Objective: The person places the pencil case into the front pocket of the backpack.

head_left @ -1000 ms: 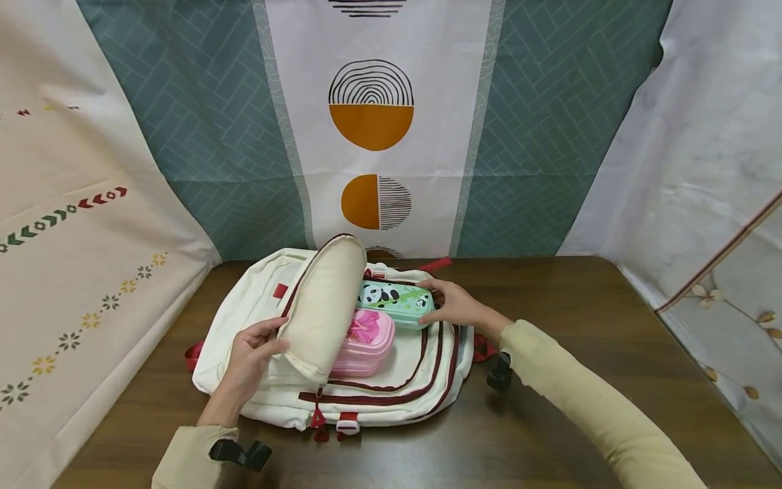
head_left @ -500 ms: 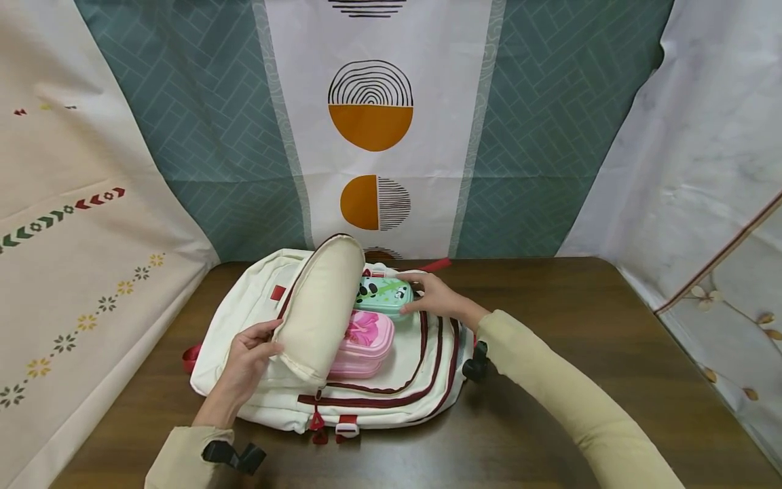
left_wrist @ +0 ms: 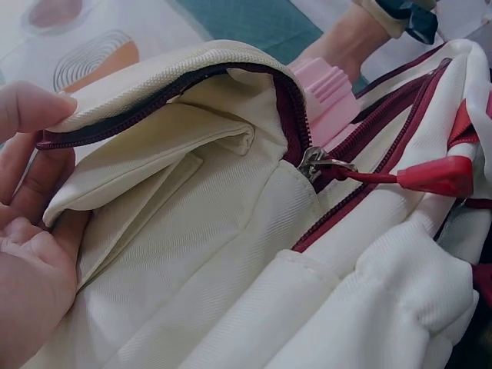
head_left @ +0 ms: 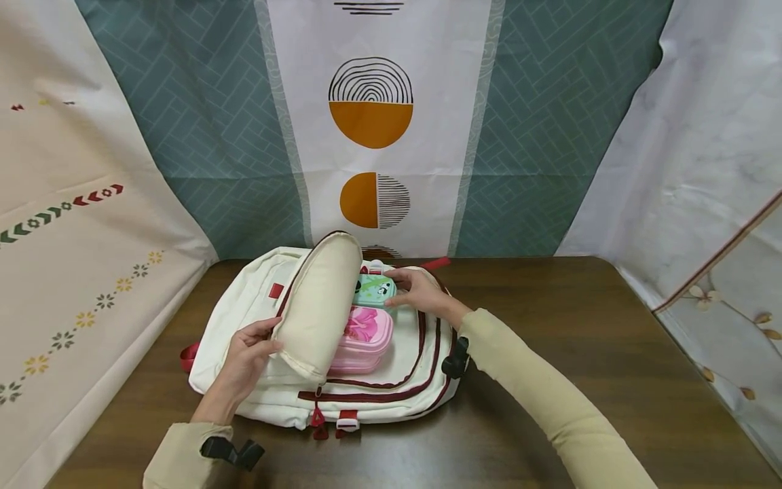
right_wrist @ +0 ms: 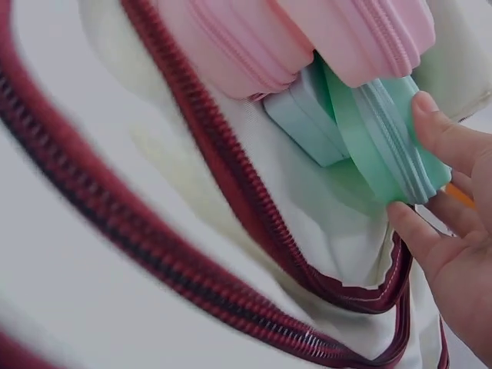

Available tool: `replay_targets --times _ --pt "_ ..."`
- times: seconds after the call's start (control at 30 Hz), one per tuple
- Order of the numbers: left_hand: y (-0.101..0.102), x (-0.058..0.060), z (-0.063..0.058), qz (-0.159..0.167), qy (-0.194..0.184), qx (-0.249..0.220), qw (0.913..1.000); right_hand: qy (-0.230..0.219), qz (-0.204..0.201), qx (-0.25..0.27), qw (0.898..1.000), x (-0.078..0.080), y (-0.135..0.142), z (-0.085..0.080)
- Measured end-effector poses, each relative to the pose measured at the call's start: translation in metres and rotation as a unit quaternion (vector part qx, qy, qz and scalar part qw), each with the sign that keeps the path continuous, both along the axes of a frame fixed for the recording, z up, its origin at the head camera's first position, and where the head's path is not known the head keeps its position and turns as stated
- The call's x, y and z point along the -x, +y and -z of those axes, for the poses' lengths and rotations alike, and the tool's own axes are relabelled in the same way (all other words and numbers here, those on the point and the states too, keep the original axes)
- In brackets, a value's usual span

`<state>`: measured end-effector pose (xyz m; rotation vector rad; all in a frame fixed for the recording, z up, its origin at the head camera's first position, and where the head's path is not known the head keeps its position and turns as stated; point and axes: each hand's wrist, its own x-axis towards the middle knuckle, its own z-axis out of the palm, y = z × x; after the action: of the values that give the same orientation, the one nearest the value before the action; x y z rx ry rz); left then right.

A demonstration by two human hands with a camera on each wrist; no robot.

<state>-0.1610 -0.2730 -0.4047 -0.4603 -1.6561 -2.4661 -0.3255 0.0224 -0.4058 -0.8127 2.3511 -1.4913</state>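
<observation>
A white backpack (head_left: 241, 295) with dark red zips lies on the table, its front pocket unzipped. My left hand (head_left: 244, 356) pinches the edge of the cream pocket flap (head_left: 320, 305) and holds it raised. In the left wrist view the thumb lies over the zipped edge, fingers beneath the flap (left_wrist: 146, 173). My right hand (head_left: 421, 292) grips the end of a mint-green pencil case (right_wrist: 392, 146) with a panda print, between thumb and fingers. Its left part is hidden under the flap. Nearer me, a pink pencil case (head_left: 363, 339) with a flower print sits partly under the flap.
The brown wooden table (head_left: 537, 326) extends to the right of the backpack. Red zip pulls (head_left: 318, 421) and a buckle (head_left: 347, 424) hang at its near edge. Patterned cloths (head_left: 531, 136) hang behind and at both sides.
My right hand has moved left with the green pencil case, which has slid further under the flap. My left hand keeps the flap raised in nearly the same place.
</observation>
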Motion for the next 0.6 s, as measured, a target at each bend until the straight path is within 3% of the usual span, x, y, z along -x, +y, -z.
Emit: replay_targets --times 0.13,0.4,0.6 --pt "-0.001 0.001 -0.001 0.003 0.008 0.003 1.0 -0.023 -0.02 0.008 1.0 -0.001 0.0 0.0" --pt "-0.002 0.004 -0.002 0.014 0.009 0.004 0.9999 -0.016 -0.046 0.017 0.999 -0.003 0.011 0.004" --pt "-0.003 0.002 -0.001 0.035 0.01 -0.007 0.9993 -0.004 -0.046 0.016 0.999 -0.014 0.019 0.007"
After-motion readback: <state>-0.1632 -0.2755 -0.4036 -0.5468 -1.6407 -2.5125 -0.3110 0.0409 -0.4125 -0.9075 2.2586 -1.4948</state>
